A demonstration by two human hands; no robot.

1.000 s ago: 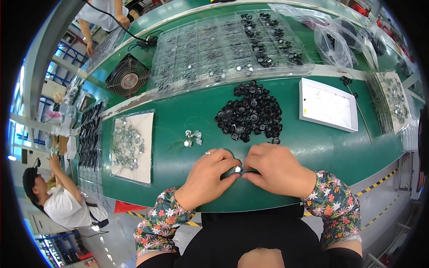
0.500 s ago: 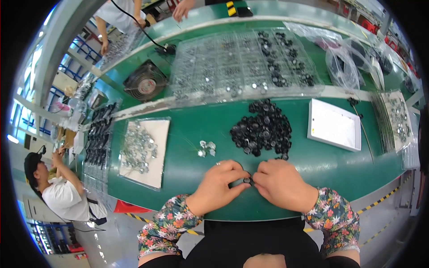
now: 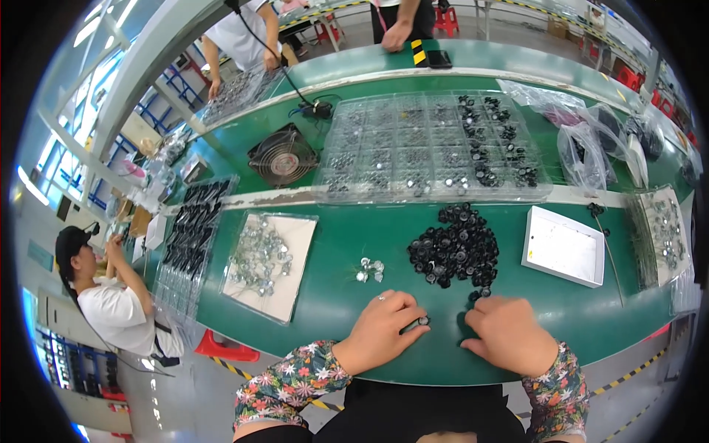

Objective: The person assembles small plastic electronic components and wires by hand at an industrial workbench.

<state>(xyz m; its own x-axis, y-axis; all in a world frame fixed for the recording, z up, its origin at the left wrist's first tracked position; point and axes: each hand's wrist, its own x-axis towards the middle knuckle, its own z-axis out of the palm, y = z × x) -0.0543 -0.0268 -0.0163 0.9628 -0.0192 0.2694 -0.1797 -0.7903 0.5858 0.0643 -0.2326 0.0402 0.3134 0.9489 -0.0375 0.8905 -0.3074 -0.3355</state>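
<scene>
Between the thumb and fingers of my left hand (image 3: 384, 330) is a small round black part (image 3: 423, 321) with a paler centre. My right hand (image 3: 512, 334) is over the table to its right, thumb and forefinger apart, with nothing visible between them. Its other fingers are bent and partly hidden. Just beyond its fingertips, a few black parts lie at the near edge of a heap of similar round black parts (image 3: 454, 247). A small cluster of clear, shiny pieces (image 3: 368, 269) lies left of the heap.
Clear pieces lie on a pale board (image 3: 299, 255) at left. A white box (image 3: 565, 247) stands right of the heap, a compartment tray (image 3: 436, 148) behind it. A fan (image 3: 284, 156) is at far left, plastic bags (image 3: 583, 155) at far right. Other people work nearby.
My right hand has moved away from my left toward the heap, and its fingers have come apart. My left hand still pinches the black part. The view has tilted up.
</scene>
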